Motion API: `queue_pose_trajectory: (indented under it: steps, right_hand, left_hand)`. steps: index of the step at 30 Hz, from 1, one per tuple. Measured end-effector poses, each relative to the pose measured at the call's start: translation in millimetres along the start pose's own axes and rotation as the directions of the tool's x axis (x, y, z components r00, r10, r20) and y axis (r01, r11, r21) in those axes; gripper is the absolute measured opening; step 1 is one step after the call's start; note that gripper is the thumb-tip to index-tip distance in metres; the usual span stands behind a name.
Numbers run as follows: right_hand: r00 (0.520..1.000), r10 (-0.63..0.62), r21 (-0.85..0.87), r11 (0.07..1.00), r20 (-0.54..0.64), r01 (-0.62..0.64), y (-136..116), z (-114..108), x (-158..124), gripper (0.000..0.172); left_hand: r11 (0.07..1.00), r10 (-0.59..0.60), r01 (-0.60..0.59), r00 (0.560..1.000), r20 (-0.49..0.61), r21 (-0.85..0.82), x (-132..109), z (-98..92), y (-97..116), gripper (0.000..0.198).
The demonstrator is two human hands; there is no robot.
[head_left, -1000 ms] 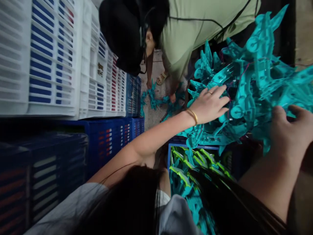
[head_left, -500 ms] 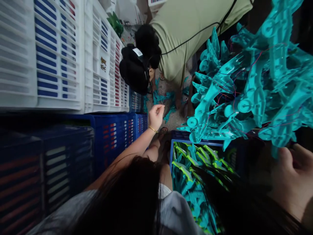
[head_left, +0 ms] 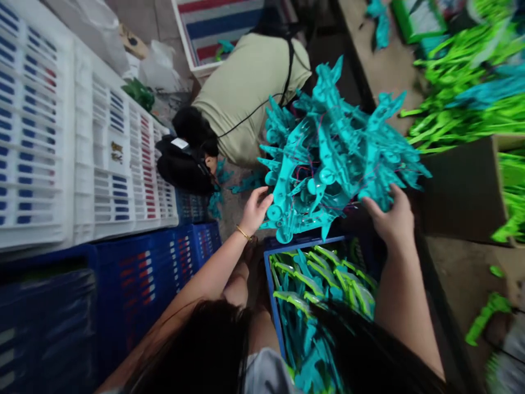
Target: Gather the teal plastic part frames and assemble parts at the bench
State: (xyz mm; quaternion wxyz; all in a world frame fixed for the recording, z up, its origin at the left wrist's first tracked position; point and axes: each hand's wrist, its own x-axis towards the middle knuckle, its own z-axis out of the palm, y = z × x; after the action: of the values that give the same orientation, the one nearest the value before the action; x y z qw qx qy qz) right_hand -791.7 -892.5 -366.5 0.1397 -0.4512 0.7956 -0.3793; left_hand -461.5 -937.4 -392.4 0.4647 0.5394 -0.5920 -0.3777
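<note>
Gripping teal bundle (head_left: 328,164) edges above crate rim (head_left: 268,273).

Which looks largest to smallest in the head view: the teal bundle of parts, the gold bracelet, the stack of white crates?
1. Stack of white crates, though it sits nearer the camera's edge.
2. Teal bundle of parts, held between left hand and right hand.
3. Gold bracelet.
</note>
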Motion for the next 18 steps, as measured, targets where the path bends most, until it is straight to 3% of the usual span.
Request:
queue_pose_trajectory:
  steps: [2,5,9,12,15,18]
  right_hand:
    - [0.998,0.009,-0.002,1.0,0.06,-0.009,-11.9,-0.1,-0.7,0.097]
    - [0.999,-0.011,0.056,0.998,0.039,0.008,-18.6,-3.7,-2.9,0.089]
    - [0.997,-0.038,0.098,0.994,-0.062,0.044,-13.8,-25.0,-14.5,0.079]
    - [0.984,-0.086,0.032,0.995,-0.153,0.092,-6.9,-46.1,-36.7,0.08]
    - [0.976,-0.087,-0.019,0.996,-0.2,0.085,4.3,-55.6,-68.1,0.08]
    - [0.978,-0.01,0.009,1.0,-0.209,0.013,22.4,-47.9,-104.6,0.078]
  left_hand:
    - [0.984,0.1,-0.111,0.992,0.079,0.141,9.9,6.8,12.9,0.039]
    - [0.944,0.158,-0.188,0.979,0.127,0.271,15.4,9.8,21.1,0.035]
    - [0.953,0.119,-0.141,0.988,0.098,0.267,12.2,1.4,20.8,0.037]
    - [0.929,0.186,-0.189,0.982,0.039,0.319,5.1,-6.8,29.9,0.034]
    - [0.84,0.352,-0.313,0.936,-0.006,0.443,-7.6,-6.9,50.9,0.03]
    - [0.749,0.482,-0.443,0.875,0.053,0.493,-28.9,4.3,72.9,0.027]
